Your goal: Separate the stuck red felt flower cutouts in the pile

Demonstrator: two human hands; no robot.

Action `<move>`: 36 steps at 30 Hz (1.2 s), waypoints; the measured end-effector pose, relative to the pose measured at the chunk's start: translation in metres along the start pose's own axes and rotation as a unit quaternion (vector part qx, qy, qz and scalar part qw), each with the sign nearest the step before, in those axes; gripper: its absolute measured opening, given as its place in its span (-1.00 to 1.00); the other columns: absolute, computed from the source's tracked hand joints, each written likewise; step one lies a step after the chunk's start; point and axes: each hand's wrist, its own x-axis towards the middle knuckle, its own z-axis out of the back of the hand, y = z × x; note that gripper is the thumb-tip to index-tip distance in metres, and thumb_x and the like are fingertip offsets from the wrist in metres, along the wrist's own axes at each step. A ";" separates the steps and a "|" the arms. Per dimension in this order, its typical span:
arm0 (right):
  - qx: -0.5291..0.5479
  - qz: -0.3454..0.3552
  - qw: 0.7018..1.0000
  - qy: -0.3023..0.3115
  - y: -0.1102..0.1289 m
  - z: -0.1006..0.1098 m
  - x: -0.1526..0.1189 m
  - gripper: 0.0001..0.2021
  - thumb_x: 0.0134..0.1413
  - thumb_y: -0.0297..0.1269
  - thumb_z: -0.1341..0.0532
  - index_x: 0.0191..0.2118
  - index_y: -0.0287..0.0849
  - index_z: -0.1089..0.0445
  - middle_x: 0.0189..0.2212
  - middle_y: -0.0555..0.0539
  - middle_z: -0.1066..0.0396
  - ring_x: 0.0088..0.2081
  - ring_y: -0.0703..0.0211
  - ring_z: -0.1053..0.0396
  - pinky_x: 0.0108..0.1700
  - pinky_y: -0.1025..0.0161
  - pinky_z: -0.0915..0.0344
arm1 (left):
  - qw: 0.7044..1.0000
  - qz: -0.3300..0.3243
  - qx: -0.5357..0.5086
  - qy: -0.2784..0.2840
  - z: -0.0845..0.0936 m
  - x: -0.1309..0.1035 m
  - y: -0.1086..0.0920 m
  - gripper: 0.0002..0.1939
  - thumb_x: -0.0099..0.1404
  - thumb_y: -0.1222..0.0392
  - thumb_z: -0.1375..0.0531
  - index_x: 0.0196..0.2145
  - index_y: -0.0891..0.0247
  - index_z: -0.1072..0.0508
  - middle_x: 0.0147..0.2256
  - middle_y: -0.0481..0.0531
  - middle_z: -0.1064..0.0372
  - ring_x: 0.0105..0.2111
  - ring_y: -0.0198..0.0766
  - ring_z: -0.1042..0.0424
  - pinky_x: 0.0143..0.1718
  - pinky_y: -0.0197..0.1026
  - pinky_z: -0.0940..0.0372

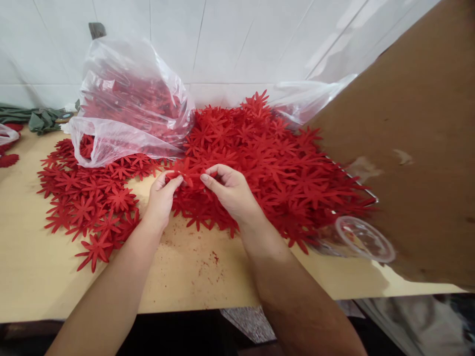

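Note:
My left hand (163, 190) pinches a red flower-shaped cutout (188, 173) between thumb and forefinger, in front of a large heap of similar red cutouts (256, 153). Close beside it, my right hand (230, 188) has its thumb and forefinger pressed together near the cutout's right side. Whether a petal or a small scrap is in that pinch cannot be made out against the red behind. To the left lies a lower, spread-out pile of red cutouts (89, 198) with long narrow petals.
A clear plastic bag (137, 104) full of red pieces leans at the white wall. Tall brown board (415, 133) stands at right, with a clear plastic tub (365, 239) lying near its foot. Red crumbs (213, 259) dot the table (178, 291). Green material (42, 121) sits at far left.

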 end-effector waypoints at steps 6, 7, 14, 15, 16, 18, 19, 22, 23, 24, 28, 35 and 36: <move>0.039 0.001 0.999 0.002 0.004 0.006 0.001 -0.68 -0.29 -0.04 -0.32 -0.45 -0.14 -0.29 -0.49 0.04 -0.31 -0.48 0.34 -0.22 -0.41 0.31 -0.23 | 0.999 -0.007 -0.011 -0.037 0.002 0.003 0.003 -0.93 -0.01 0.26 -0.18 -0.48 0.25 -0.35 -0.53 -0.13 -0.33 -0.49 -0.42 -0.31 -0.31 -0.31 -0.23; 0.052 -0.003 0.999 -0.003 0.004 0.007 0.001 -0.67 -0.30 -0.04 -0.33 -0.45 -0.13 -0.29 -0.49 0.04 -0.31 -0.49 0.34 -0.23 -0.41 0.31 -0.24 | 0.998 -0.008 -0.021 -0.059 0.004 0.006 0.003 -0.92 -0.01 0.25 -0.17 -0.47 0.25 -0.33 -0.54 -0.14 -0.31 -0.49 -0.42 -0.31 -0.31 -0.30 -0.23; 0.149 -0.025 0.988 -0.015 0.006 0.005 0.000 -0.66 -0.35 -0.11 -0.36 -0.38 -0.10 -0.31 -0.45 0.05 -0.32 -0.47 0.35 -0.27 -0.39 0.30 -0.30 | 0.996 -0.012 -0.020 -0.086 0.014 0.014 0.001 -0.79 -0.06 0.19 -0.26 -0.46 0.26 -0.31 -0.52 -0.15 -0.30 -0.51 -0.45 -0.28 -0.33 -0.32 -0.23; 0.152 -0.028 0.988 -0.007 0.006 0.003 0.000 -0.65 -0.37 -0.11 -0.38 -0.38 -0.11 -0.33 -0.44 0.05 -0.33 -0.47 0.35 -0.27 -0.39 0.31 -0.30 | 0.998 -0.013 -0.001 -0.066 0.012 0.012 0.001 -0.78 -0.06 0.18 -0.27 -0.44 0.27 -0.32 -0.50 -0.13 -0.31 -0.49 -0.45 -0.29 -0.32 -0.32 -0.23; 0.151 -0.033 0.988 -0.001 0.005 0.002 0.000 -0.64 -0.38 -0.11 -0.38 -0.39 -0.12 -0.33 -0.45 0.05 -0.34 -0.48 0.36 -0.27 -0.40 0.32 -0.29 | 0.999 -0.012 0.018 -0.045 0.009 0.010 0.001 -0.77 -0.05 0.18 -0.27 -0.42 0.27 -0.33 -0.48 -0.11 -0.33 -0.46 -0.43 -0.30 -0.30 -0.31 -0.23; 0.139 -0.041 0.989 0.000 0.004 0.001 0.000 -0.64 -0.39 -0.07 -0.37 -0.43 -0.14 -0.32 -0.51 0.07 -0.31 -0.52 0.38 -0.23 -0.44 0.33 -0.25 | 0.999 -0.007 0.047 -0.011 0.003 0.005 0.002 -0.75 -0.03 0.16 -0.27 -0.37 0.27 -0.34 -0.43 -0.08 -0.34 -0.41 -0.41 -0.32 -0.26 -0.28 -0.24; 0.127 -0.042 0.991 -0.006 0.003 0.001 0.000 -0.64 -0.37 -0.04 -0.36 -0.45 -0.14 -0.30 -0.54 0.08 -0.28 -0.54 0.38 -0.20 -0.47 0.34 -0.23 | 0.998 -0.006 0.058 -0.003 0.002 0.003 0.002 -0.75 -0.01 0.15 -0.26 -0.36 0.27 -0.34 -0.41 -0.07 -0.34 -0.40 -0.40 -0.32 -0.24 -0.27 -0.24; 0.072 -0.026 0.997 -0.021 0.001 0.002 0.002 -0.66 -0.27 0.00 -0.30 -0.49 -0.15 -0.26 -0.60 0.11 -0.19 -0.59 0.40 -0.12 -0.52 0.35 -0.13 | 0.996 -0.031 0.075 -0.023 0.002 0.002 0.003 -0.79 0.02 0.17 -0.24 -0.37 0.26 -0.34 -0.42 -0.09 -0.32 -0.39 -0.42 -0.30 -0.22 -0.28 -0.22; 0.053 -0.019 0.998 -0.021 0.001 0.002 0.002 -0.67 -0.23 0.00 -0.28 -0.50 -0.16 -0.25 -0.62 0.11 -0.16 -0.60 0.40 -0.10 -0.53 0.34 -0.11 | 0.995 -0.045 0.079 -0.035 0.003 0.003 0.003 -0.81 0.02 0.20 -0.24 -0.37 0.26 -0.34 -0.42 -0.10 -0.31 -0.39 -0.43 -0.29 -0.22 -0.29 -0.21; 0.035 -0.014 0.999 -0.019 0.001 0.002 0.001 -0.69 -0.19 -0.01 -0.26 -0.51 -0.16 -0.24 -0.64 0.11 -0.15 -0.60 0.40 -0.08 -0.53 0.34 -0.09 | 0.994 -0.058 0.082 -0.044 0.004 0.003 0.002 -0.82 0.02 0.22 -0.23 -0.37 0.25 -0.34 -0.42 -0.10 -0.30 -0.40 -0.43 -0.29 -0.22 -0.30 -0.21; -0.010 0.009 1.000 -0.027 0.004 -0.001 0.000 -0.77 -0.11 -0.12 -0.22 -0.53 -0.16 -0.25 -0.63 0.10 -0.17 -0.57 0.38 -0.09 -0.46 0.32 -0.13 | 0.995 -0.054 0.083 -0.009 0.002 0.001 -0.001 -0.84 0.01 0.25 -0.23 -0.37 0.25 -0.37 -0.42 -0.11 -0.31 -0.41 -0.44 -0.29 -0.25 -0.32 -0.21; 0.028 0.009 0.999 0.014 0.003 -0.010 -0.002 -0.78 -0.17 -0.18 -0.27 -0.38 -0.14 -0.27 -0.42 0.01 -0.33 -0.38 0.29 -0.28 -0.29 0.28 -0.27 | 0.995 0.001 0.083 0.057 -0.001 -0.003 0.003 -0.86 -0.01 0.24 -0.23 -0.45 0.28 -0.35 -0.49 -0.11 -0.32 -0.47 -0.43 -0.28 -0.34 -0.31 -0.22; 0.043 0.000 0.999 0.027 0.003 -0.010 -0.003 -0.75 -0.18 -0.17 -0.28 -0.35 -0.13 -0.27 -0.39 0.00 -0.34 -0.35 0.28 -0.30 -0.27 0.27 -0.28 | 0.995 -0.001 0.083 0.047 0.000 -0.001 0.004 -0.87 0.00 0.24 -0.22 -0.45 0.28 -0.35 -0.50 -0.11 -0.32 -0.47 -0.43 -0.28 -0.33 -0.30 -0.22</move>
